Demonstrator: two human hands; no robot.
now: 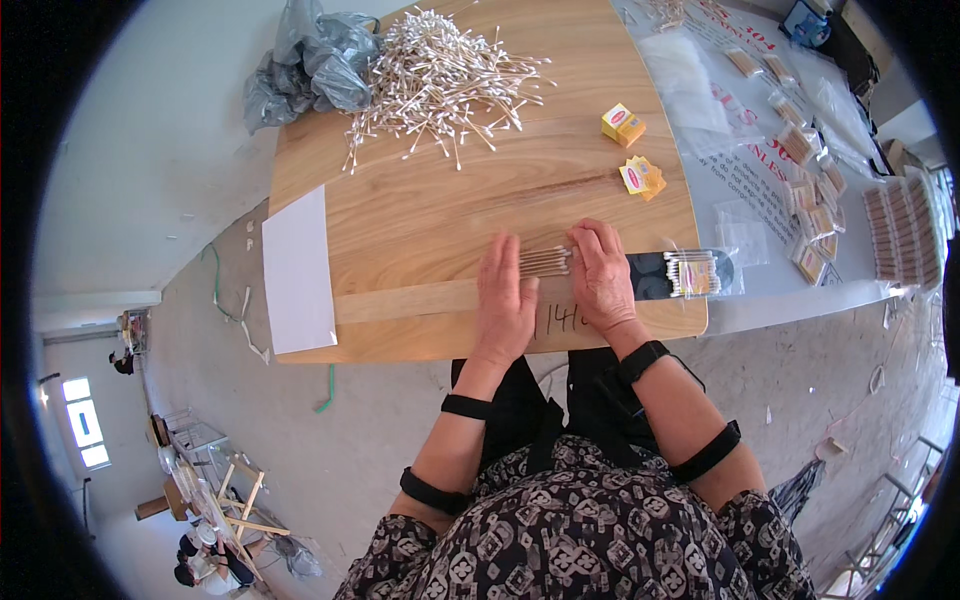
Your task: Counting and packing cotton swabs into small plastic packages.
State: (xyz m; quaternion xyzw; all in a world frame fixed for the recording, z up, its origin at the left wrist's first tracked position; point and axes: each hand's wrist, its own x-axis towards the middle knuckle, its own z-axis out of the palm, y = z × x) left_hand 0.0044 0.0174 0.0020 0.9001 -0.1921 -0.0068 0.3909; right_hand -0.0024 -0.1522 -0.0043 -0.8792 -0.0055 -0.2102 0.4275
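A small row of cotton swabs point(545, 262) lies crosswise between my two hands, low over the near part of the wooden table. Against its left ends my left hand point(505, 300) presses with fingers together, thumb toward me. Curled fingers of my right hand point(602, 278) hold the right ends. Just right of that hand, a clear packet of cotton swabs point(692, 272) with a yellow card rests on a dark flat object point(648, 276). Toward the far edge spreads a large loose pile of cotton swabs point(440, 75).
Yellow card stacks point(624, 125) and fanned yellow cards point(642, 178) lie at the table's right. A white sheet point(298, 270) covers the left edge; a grey plastic bag point(315, 65) sits behind it. Filled packets point(815, 205) and bundled swabs point(902, 230) occupy the plastic-covered surface at right.
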